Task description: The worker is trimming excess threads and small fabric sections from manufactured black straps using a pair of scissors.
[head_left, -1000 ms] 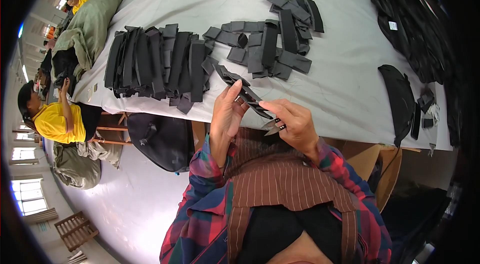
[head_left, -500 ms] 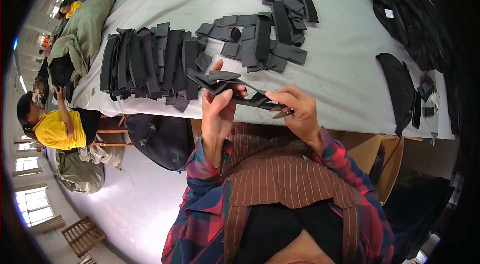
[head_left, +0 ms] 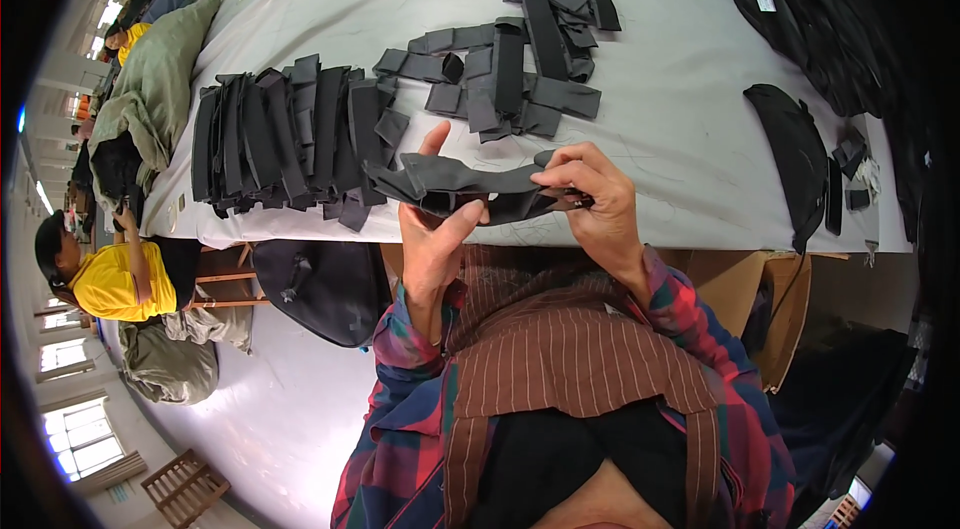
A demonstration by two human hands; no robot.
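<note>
While both hands (head_left: 430, 254) (head_left: 606, 214) hold fabric (head_left: 470, 176), a carton (head_left: 788, 314) gapes.

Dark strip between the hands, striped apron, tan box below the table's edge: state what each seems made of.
Dark strip: fabric, perhaps synthetic, matte; it bends softly, with layers showing.
Striped apron: likely cotton or a blend, dull; it creases and drapes.
Tan box: apparently cardboard, uncoated-looking; plain, stiff panels without gloss.
</note>
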